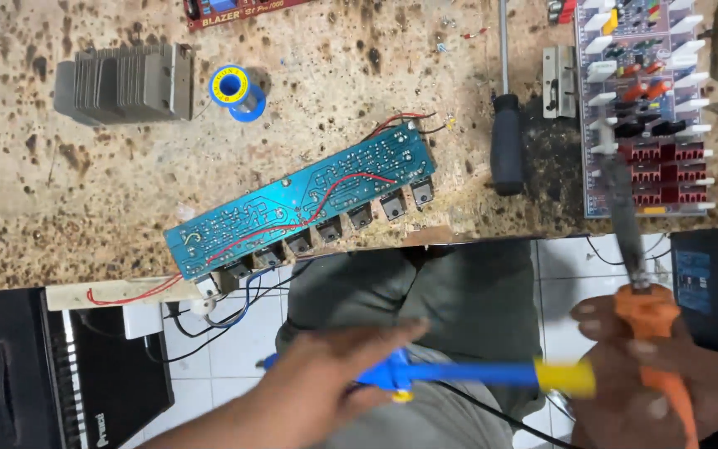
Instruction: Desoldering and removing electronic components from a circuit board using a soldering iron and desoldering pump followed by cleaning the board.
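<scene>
Below, near the bottom edge, the left hand [313,387] is closing its fingers around a blue tool [450,374] with a yellow end, which is lying almost level across the view and reaching toward the other hand. The right hand [654,374] is gripping firmly the orange handle of a soldering iron [637,274]; its dark shaft is pointing up and slightly left, and the tip is lying over the edge of the desk [85,208], just beside a board with red heat sinks [646,108]. Both hands are hovering over the person's lap, not over the desk itself.

On the desk a long blue circuit board [301,204] is lying tilted, with red wires on it and a row of transistors along its lower edge, which is hanging a little over the desk edge. A screwdriver [506,125] with a dark handle is lying upright in the view, between the two boards. Farther left, a grey finned heat sink [122,83] is standing, and just beside it a blue solder spool [237,90]. A black amplifier box [60,374] is standing on the tiled floor at the lower left.
</scene>
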